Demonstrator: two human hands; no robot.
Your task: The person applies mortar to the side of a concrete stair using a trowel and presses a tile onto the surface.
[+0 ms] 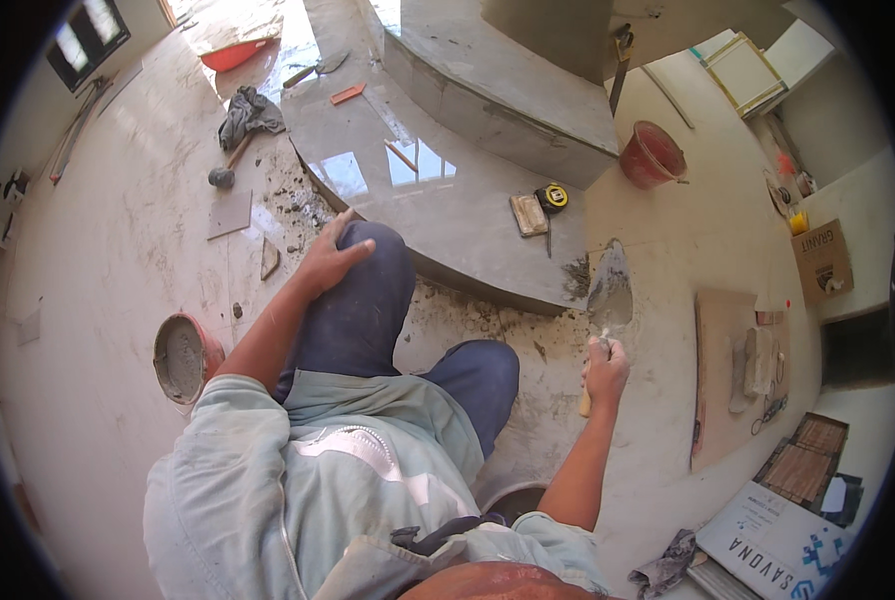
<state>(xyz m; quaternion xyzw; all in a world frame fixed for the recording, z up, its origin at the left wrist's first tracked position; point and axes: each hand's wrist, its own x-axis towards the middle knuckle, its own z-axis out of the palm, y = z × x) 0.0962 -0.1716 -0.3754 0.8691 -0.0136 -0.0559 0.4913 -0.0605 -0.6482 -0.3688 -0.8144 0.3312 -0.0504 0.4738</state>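
Right hand [608, 372] closed around trowel [611, 300] handle, 3 o'clock of view centre, blade aimed at 12 (grey smears on it). Left hand [331, 260] on knee [380, 275], 10 o'clock, thumb spread, holding nothing. Mortar bucket [213, 352] at 9, red bucket [646, 165] at 2.

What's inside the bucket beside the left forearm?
Grey, mortar-like material shows inside the reddish bucket. Only the material's top surface is visible; anything beneath is covered.
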